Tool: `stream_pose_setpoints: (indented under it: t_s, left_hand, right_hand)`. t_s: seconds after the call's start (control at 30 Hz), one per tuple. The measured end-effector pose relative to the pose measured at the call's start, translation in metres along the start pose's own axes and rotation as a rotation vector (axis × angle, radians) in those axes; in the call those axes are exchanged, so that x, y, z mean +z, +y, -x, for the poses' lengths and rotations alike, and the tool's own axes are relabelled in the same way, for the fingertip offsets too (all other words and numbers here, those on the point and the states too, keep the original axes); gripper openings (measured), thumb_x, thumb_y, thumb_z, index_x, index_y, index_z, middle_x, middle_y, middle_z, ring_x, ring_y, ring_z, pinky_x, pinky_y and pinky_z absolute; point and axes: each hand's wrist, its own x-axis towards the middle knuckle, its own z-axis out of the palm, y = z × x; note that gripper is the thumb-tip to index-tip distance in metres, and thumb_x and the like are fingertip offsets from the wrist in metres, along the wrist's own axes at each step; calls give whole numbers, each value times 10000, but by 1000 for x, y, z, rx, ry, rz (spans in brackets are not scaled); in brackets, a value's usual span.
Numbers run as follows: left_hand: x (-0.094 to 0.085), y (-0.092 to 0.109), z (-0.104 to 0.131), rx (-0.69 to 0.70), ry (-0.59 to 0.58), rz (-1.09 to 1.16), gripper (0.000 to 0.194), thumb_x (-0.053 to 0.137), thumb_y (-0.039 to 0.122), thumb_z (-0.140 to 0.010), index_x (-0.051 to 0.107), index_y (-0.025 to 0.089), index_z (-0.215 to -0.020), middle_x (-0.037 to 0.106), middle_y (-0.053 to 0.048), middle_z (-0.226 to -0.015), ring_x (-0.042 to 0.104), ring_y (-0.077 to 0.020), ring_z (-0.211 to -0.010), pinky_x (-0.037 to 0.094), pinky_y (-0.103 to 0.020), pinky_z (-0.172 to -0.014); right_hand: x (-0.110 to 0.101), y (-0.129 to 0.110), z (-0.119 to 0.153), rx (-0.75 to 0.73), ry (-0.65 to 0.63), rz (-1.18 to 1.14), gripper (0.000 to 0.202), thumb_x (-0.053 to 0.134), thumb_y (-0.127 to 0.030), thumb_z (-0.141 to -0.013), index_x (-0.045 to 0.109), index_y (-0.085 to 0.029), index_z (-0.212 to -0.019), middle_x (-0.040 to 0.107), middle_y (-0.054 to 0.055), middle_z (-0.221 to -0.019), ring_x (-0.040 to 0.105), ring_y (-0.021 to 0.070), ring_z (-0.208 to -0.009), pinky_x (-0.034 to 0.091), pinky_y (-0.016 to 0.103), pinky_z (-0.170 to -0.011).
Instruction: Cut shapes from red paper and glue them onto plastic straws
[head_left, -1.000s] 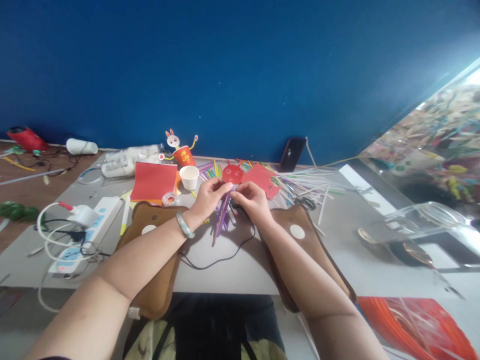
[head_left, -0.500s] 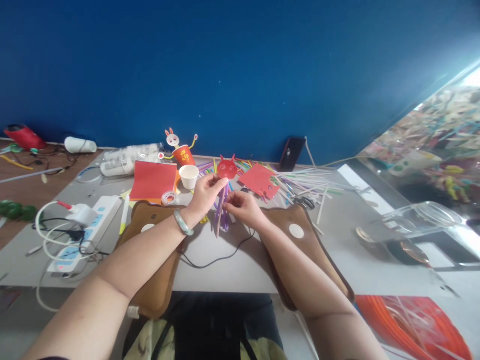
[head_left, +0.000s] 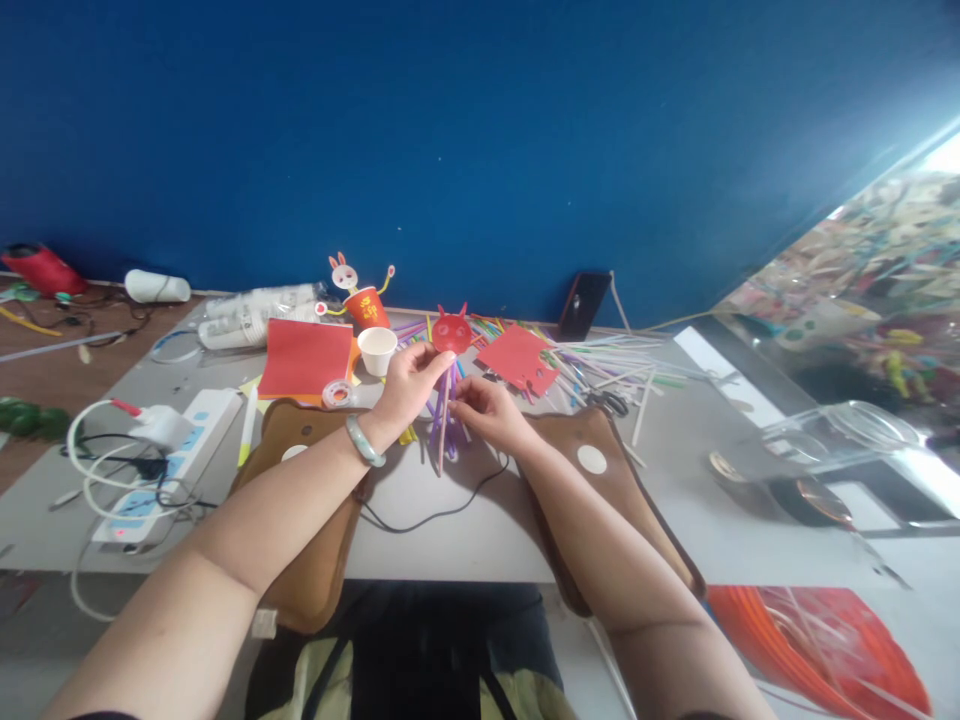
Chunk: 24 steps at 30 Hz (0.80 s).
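My left hand (head_left: 409, 385), with a jade-coloured bangle at the wrist, is closed in a pinch at the lower edge of a red paper animal head (head_left: 451, 334). The head has pointed ears and cut-out eyes and faces me. Below it a thin pinkish stick (head_left: 441, 452) hangs down, almost upright. My right hand (head_left: 491, 410) is closed, its thumb and fingertips pinching at the stick just under the left hand. Whether the stick is fixed to the head is hidden by my fingers. Purple sticks (head_left: 452, 440) lie on the table behind it.
A white paper cup (head_left: 377, 350) and an orange cup with a rabbit head (head_left: 368, 308) stand left of my hands. Red paper (head_left: 307, 358), a tape roll (head_left: 337, 393), cut red paper (head_left: 517, 358), scissors (head_left: 609, 401) and a phone (head_left: 583, 305) lie around. Brown cushions (head_left: 600, 500) flank a black cable (head_left: 431, 522).
The red paper head has shifted slightly left and turned a little. The stick hangs a bit more upright. Both hands keep their pinch.
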Motion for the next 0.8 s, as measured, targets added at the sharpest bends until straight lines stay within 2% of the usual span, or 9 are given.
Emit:
stream_pose_setpoints:
  t_s: [0.3,0.57,0.67,0.8]
  left_hand:
    - [-1,-1,-1,-8,-15,19,273,716,423,-803,638,162,-791,628,-2,-723,555,-105,-633,469,-248,-639]
    - [4,14,4,48,-34,43,234,723,400,-802,680,174,-847,670,-14,-794,608,-141,-773,487,-285,-771]
    - [6,21,5,90,-60,50,231,737,411,-791,698,190,-844,693,-22,-837,620,-158,-845,484,-299,-832]
    - [4,25,6,119,-119,75,242,760,423,-777,726,209,-885,704,-27,-884,624,-169,-880,480,-313,-862]
  right_hand:
    - [-3,3,0,6,6,23,265,714,-396,-774,563,-183,-817,521,-63,-586,439,79,-502,330,221,-492]
    - [-2,-2,1,-38,62,24,263,713,-410,-773,559,-197,-789,574,-33,-622,489,97,-523,404,233,-488]
    - [-1,-4,2,-73,123,52,231,697,-400,-781,579,-201,-786,604,-13,-662,524,115,-551,447,253,-509]
    - [0,-6,5,-198,294,189,113,655,-298,-770,584,-210,-761,613,-14,-661,549,126,-588,469,268,-572]
